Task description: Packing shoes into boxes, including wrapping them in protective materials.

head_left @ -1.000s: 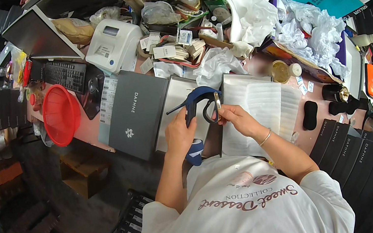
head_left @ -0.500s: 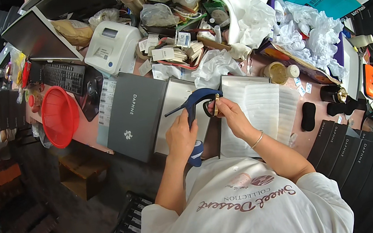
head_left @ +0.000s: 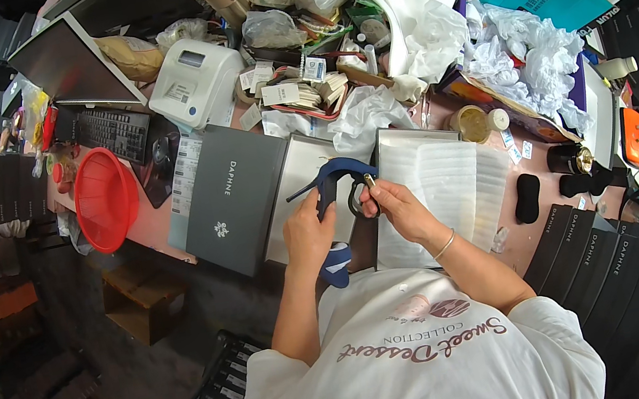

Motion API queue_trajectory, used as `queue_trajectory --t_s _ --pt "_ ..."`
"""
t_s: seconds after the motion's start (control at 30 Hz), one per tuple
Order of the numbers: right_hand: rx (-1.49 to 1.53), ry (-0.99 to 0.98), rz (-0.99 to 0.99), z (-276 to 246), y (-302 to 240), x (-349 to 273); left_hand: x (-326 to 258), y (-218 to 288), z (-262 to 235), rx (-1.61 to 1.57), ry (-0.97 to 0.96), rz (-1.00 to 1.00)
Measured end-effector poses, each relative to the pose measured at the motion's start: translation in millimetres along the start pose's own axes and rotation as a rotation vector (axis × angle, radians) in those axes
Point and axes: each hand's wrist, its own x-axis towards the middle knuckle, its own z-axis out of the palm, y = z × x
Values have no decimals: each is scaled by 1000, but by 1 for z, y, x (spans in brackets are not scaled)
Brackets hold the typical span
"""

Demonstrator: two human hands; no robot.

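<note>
A blue high-heeled shoe [head_left: 341,166] is in my left hand [head_left: 308,231], held above the open boxes with its thin heel pointing left. My right hand [head_left: 405,208] is closed at the shoe's right end, pinching a dark looped piece with a gold-coloured part [head_left: 370,180]. Whether this loop belongs to the shoe or is a separate tool, I cannot tell. Below my left wrist, close to my shirt, a second blue item with a pale band [head_left: 336,265] is partly visible. A grey shoe box lid [head_left: 230,198] lies left of an open box [head_left: 303,155], and white wrapping sheets [head_left: 438,195] lie at right.
A red plastic basket [head_left: 106,199], keyboard [head_left: 112,135] and white label printer [head_left: 196,80] stand at left. Bags and papers crowd the back. At right are a jar [head_left: 470,124], black pads [head_left: 528,198] and stacked dark boxes [head_left: 615,275].
My right hand has shifted slightly down and turned, so the gold-coloured part sits at a new angle. The shoe stays in my left hand, nearly in place.
</note>
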Motion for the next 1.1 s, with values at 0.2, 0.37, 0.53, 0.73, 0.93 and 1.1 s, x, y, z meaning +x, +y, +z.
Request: queue_trajectory --t_s 0.2,0.37,0.53,0.73,0.93,1.1 --pt "10 -111 40 -4 -5 -10 -1 0 -5 -14 -16 -30" --pt "128 -130 83 -3 -12 -13 0 -2 -8 18 -22 -17" --pt "221 -141 97 -9 -8 -14 1 -5 -9 34 -10 -6" --pt "178 -116 94 -9 -8 -14 1 -10 -6 24 12 19" --pt "127 -99 82 -8 -9 -15 4 -14 -1 24 24 56" --pt "118 -64 100 -7 -8 -17 6 -18 3 39 42 107"
